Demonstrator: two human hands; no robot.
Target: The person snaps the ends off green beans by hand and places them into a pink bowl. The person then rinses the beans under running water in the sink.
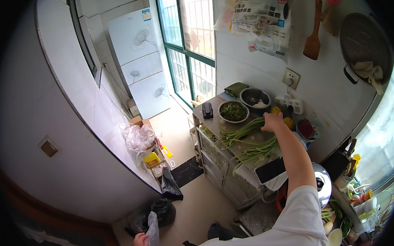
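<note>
Above the cabinet top, my right hand (272,122) reaches to the near end of a bundle of long green stalks (243,130), beside an orange-yellow round fruit (275,110). Whether its fingers grip the stalks is not clear. A second bundle of green stalks (260,149) lies closer to me, next to a black smartphone (270,170). My left hand (141,243) is low at the bottom of the view, closed on a translucent plastic bag (153,229). A bowl of chopped greens (233,112) and a metal bowl with white bits (255,98) stand behind the stalks.
A power strip (290,103) is by the wall, near a bowl with dark red contents (306,128). A pot lid (321,186) lies right of my arm. Black bags (163,211) sit on the floor; a refrigerator (136,59) stands at the back left.
</note>
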